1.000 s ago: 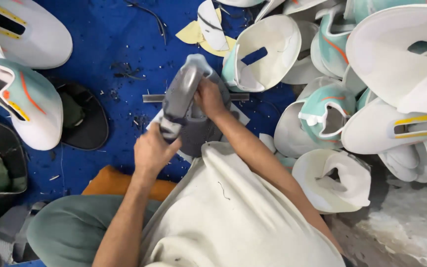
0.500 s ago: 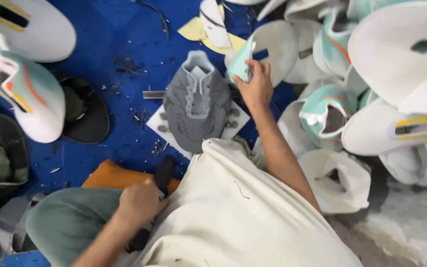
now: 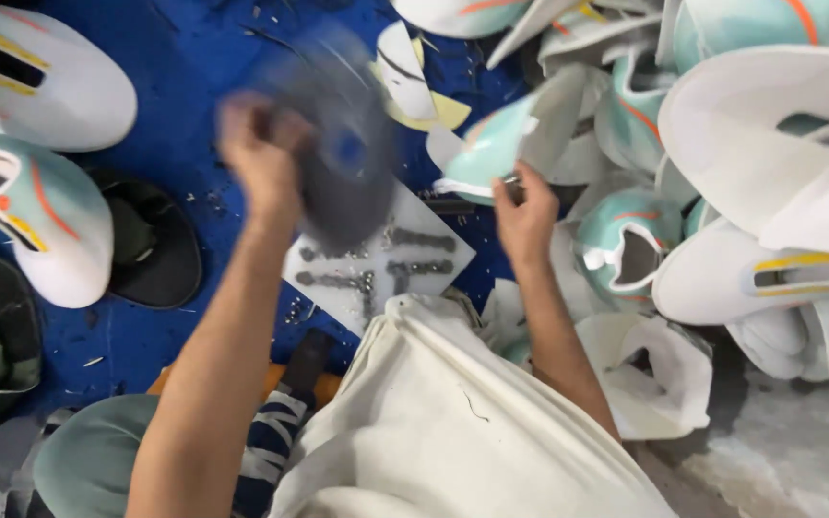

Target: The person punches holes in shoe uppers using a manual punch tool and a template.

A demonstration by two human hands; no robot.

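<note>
Left hand (image 3: pixel 259 153) raised, grip clenched on grey upper (image 3: pixel 338 144); right hand (image 3: pixel 522 213) pinching teal-white upper (image 3: pixel 491 149)

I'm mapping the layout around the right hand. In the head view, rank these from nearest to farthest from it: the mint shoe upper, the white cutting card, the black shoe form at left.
From the right hand:
1. Mint shoe upper, gripped, just above it.
2. White cutting card, to its left.
3. Black shoe form, far left on the blue mat.
</note>
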